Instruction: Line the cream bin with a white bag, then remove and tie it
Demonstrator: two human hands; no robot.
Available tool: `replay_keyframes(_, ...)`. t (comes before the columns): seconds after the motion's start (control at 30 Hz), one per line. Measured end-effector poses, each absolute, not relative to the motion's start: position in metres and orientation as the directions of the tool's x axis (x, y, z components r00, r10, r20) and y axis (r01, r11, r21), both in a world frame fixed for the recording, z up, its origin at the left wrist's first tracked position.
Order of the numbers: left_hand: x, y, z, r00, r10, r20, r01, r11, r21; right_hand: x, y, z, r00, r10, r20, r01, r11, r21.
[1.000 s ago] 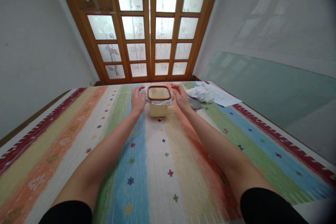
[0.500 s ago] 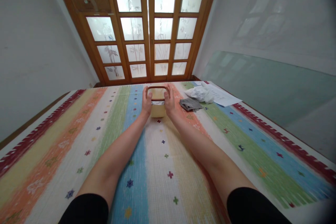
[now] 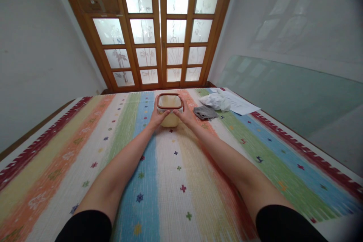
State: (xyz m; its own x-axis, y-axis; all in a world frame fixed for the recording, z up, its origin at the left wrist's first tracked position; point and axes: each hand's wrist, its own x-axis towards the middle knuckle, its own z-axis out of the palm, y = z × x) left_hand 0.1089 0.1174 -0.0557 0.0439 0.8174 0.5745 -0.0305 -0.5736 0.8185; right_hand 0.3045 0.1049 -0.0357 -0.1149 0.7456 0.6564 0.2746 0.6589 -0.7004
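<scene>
A clear container (image 3: 170,120) with a brown rim around its top stands on the striped cloth at the far middle of the table. My left hand (image 3: 158,115) wraps round its left side, the thumb across the near face just under the rim. On the right side my right hand (image 3: 185,114) holds it in the same way, thumb also on the near face. The two thumb tips nearly meet. My fingers behind the sides are partly hidden.
Right of the container lie a folded grey cloth (image 3: 205,112), a crumpled white plastic bag (image 3: 216,101) and a printed paper sheet (image 3: 244,105). The striped tablecloth (image 3: 170,181) covers the table. Wooden glazed doors (image 3: 161,45) stand behind; walls flank both sides.
Both thumbs have moved from the upper sides of the container down and inward onto its near face. The container stays in nearly the same place.
</scene>
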Motion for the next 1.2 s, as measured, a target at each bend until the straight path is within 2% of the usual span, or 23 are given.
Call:
replay_keyframes(0.13,0.109,0.120,-0.077,0.105,0.929,0.355,-0.076,-0.349,0.934,0.321,0.108,-0.033,-0.148,0.727,0.670,0.382,0.667,-0.639)
replay_keyframes(0.2,0.109,0.121,-0.087,0.093,0.951,0.294,-0.078,-0.288,0.955,0.325,0.111,-0.031,-0.131,0.722,0.680,0.431,0.659,-0.617)
replay_keyframes(0.37,0.108,0.126,-0.101,0.062,0.945,0.322,-0.016,-0.322,0.947,0.327,0.117,-0.024,-0.016,0.718,0.696,0.547,0.589,-0.595)
replay_keyframes(0.5,0.105,0.127,-0.105,0.042,0.953,0.301,0.186,-0.304,0.934,0.337,0.132,-0.014,0.127,0.684,0.719,0.629,0.505,-0.591)
replay_keyframes(0.7,0.104,0.118,-0.107,0.142,0.931,0.337,0.371,-0.365,0.854,0.360,0.166,-0.002,0.276,0.658,0.701,0.719,0.343,-0.605)
replay_keyframes(0.93,0.108,0.106,-0.101,0.270,0.882,0.387,0.487,-0.472,0.735,0.374,0.182,-0.008,0.424,0.619,0.661,0.798,0.091,-0.596)
replay_keyframes(1.2,0.104,0.097,-0.096,0.366,0.858,0.361,0.526,-0.511,0.680,0.353,0.189,0.000,0.514,0.593,0.620,0.776,-0.013,-0.631)
